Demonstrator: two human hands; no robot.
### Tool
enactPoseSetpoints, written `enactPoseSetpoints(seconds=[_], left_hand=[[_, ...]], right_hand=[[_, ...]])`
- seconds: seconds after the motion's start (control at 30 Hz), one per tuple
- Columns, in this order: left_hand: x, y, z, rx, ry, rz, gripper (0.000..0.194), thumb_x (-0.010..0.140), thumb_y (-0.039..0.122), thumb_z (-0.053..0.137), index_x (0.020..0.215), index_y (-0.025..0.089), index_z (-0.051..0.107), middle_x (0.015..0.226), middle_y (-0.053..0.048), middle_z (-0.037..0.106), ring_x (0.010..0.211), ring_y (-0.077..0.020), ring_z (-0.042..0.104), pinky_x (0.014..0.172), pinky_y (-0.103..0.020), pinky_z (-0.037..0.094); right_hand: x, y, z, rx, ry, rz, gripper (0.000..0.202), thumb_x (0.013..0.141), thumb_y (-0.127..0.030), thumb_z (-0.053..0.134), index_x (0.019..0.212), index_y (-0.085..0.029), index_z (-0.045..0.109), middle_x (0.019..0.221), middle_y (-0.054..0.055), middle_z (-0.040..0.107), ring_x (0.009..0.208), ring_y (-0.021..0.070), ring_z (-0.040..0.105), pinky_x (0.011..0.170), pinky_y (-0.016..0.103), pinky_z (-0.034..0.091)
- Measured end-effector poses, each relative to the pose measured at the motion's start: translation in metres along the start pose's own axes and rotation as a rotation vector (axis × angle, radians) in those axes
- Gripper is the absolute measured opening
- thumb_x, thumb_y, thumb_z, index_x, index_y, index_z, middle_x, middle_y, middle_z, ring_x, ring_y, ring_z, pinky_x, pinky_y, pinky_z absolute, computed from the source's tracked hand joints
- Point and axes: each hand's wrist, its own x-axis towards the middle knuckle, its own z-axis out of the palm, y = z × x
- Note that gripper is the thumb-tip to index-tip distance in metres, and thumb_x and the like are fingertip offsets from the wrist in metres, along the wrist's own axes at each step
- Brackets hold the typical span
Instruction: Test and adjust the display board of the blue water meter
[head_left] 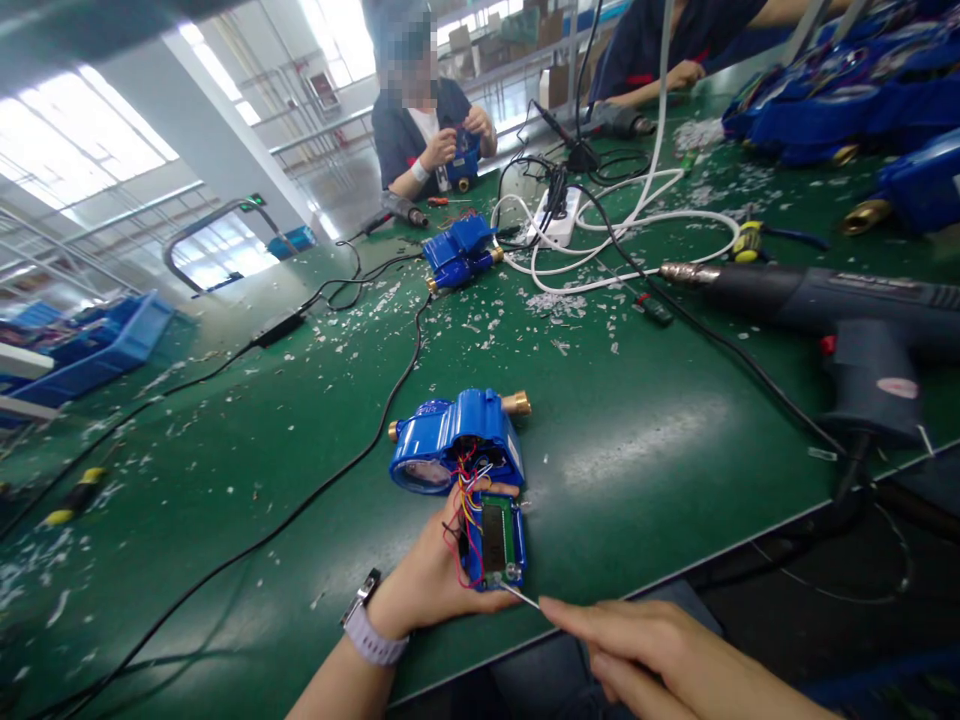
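Note:
My left hand point(424, 575) is closed around a small blue housing with a green circuit board and display point(496, 535). Red, yellow, white and black wires run from this board into the opened top of a blue water meter point(457, 430) with brass ends, lying just beyond on the table. In my right hand point(645, 640) is a thin screwdriver point(523, 597); only its metal shaft shows, the handle being hidden by my fingers. Its tip meets the board's near edge, beside a small clear round part point(513, 571).
A heat gun point(847, 320) lies at right. Another blue meter point(461, 252) sits farther back, near a white power strip point(555, 215) and coiled cables. A black cable point(360, 450) crosses the green table point(637, 470), littered with scraps. Across it, a person point(420, 140) handles a blue meter.

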Motion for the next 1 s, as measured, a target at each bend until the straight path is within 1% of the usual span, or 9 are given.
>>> enactPoseSetpoints(seconds=[0.1, 0.2, 0.3, 0.37, 0.43, 0.57, 0.77, 0.9, 1.0], left_hand=[[0.000, -0.001, -0.001, 0.018, -0.007, 0.011, 0.076, 0.067, 0.036, 0.081, 0.131, 0.020, 0.042, 0.126, -0.013, 0.055, 0.115, -0.0264, 0.057, 0.102, -0.039, 0.046], [0.000, -0.002, 0.000, 0.038, -0.001, -0.002, 0.076, 0.067, 0.038, 0.081, 0.130, 0.019, 0.042, 0.126, -0.014, 0.054, 0.114, -0.0272, 0.057, 0.104, -0.042, 0.045], [0.001, -0.002, 0.002, 0.050, 0.035, -0.013, 0.074, 0.068, 0.037, 0.080, 0.130, 0.020, 0.042, 0.125, -0.013, 0.055, 0.113, -0.0274, 0.058, 0.103, -0.043, 0.045], [0.001, 0.000, 0.004, 0.070, 0.079, -0.010, 0.073, 0.068, 0.035, 0.079, 0.130, 0.020, 0.042, 0.124, -0.013, 0.055, 0.113, -0.0272, 0.058, 0.103, -0.043, 0.045], [0.001, 0.001, 0.006, 0.101, 0.105, -0.014, 0.071, 0.069, 0.033, 0.079, 0.129, 0.020, 0.043, 0.123, -0.012, 0.055, 0.113, -0.0273, 0.058, 0.102, -0.043, 0.045], [0.002, 0.002, 0.008, 0.096, 0.106, -0.025, 0.071, 0.068, 0.032, 0.078, 0.129, 0.020, 0.042, 0.122, -0.012, 0.056, 0.107, -0.0255, 0.061, 0.098, -0.040, 0.049], [0.000, -0.001, 0.007, 0.104, 0.101, 0.021, 0.074, 0.069, 0.036, 0.079, 0.131, 0.019, 0.042, 0.124, -0.013, 0.056, 0.112, -0.0264, 0.059, 0.099, -0.039, 0.048], [-0.001, 0.000, 0.004, 0.103, 0.069, 0.016, 0.078, 0.065, 0.035, 0.080, 0.131, 0.017, 0.041, 0.126, -0.015, 0.054, 0.119, -0.0290, 0.054, 0.106, -0.042, 0.043], [0.000, 0.003, 0.002, 0.039, 0.028, -0.022, 0.073, 0.065, 0.030, 0.078, 0.129, 0.019, 0.044, 0.120, -0.012, 0.057, 0.105, -0.0251, 0.060, 0.096, -0.038, 0.050]], right_hand=[[0.004, -0.006, -0.011, 0.011, -0.062, 0.096, 0.047, 0.088, -0.013, 0.044, 0.129, -0.024, 0.062, 0.104, 0.003, 0.072, 0.087, 0.0189, 0.069, 0.081, 0.026, 0.054], [0.004, 0.001, -0.008, -0.093, -0.044, 0.044, 0.046, 0.089, -0.014, 0.044, 0.130, -0.025, 0.062, 0.094, 0.002, 0.072, 0.081, 0.0189, 0.069, 0.075, 0.026, 0.056], [-0.003, 0.015, 0.010, -0.433, 0.063, -0.135, 0.060, 0.079, -0.002, 0.041, 0.133, -0.022, 0.057, 0.093, 0.003, 0.071, 0.067, 0.0184, 0.069, 0.060, 0.025, 0.056], [-0.008, 0.026, 0.025, -0.725, 0.137, -0.230, 0.070, 0.071, 0.002, 0.037, 0.136, -0.018, 0.052, 0.083, 0.003, 0.068, 0.044, 0.0160, 0.061, 0.038, 0.024, 0.046], [-0.013, 0.035, 0.037, -0.880, 0.180, -0.287, 0.074, 0.067, 0.003, 0.036, 0.138, -0.014, 0.048, 0.078, 0.002, 0.065, 0.038, 0.0146, 0.057, 0.030, 0.024, 0.037], [-0.014, 0.039, 0.046, -0.789, 0.175, -0.272, 0.071, 0.070, 0.003, 0.035, 0.139, -0.012, 0.044, 0.084, 0.003, 0.066, 0.048, 0.0148, 0.062, 0.037, 0.023, 0.043], [0.000, 0.024, 0.030, -0.632, 0.089, -0.206, 0.078, 0.074, 0.002, 0.039, 0.149, -0.016, 0.028, 0.085, 0.003, 0.070, 0.057, 0.0164, 0.064, 0.051, 0.023, 0.045], [0.014, 0.014, 0.021, -0.769, -0.010, -0.252, 0.078, 0.069, 0.000, 0.041, 0.146, -0.013, 0.036, 0.070, 0.002, 0.068, 0.047, 0.0159, 0.058, 0.046, 0.025, 0.036], [0.020, 0.010, 0.021, -0.815, -0.046, -0.294, 0.076, 0.069, 0.000, 0.043, 0.143, -0.011, 0.040, 0.065, 0.001, 0.066, 0.044, 0.0158, 0.055, 0.044, 0.027, 0.030]])
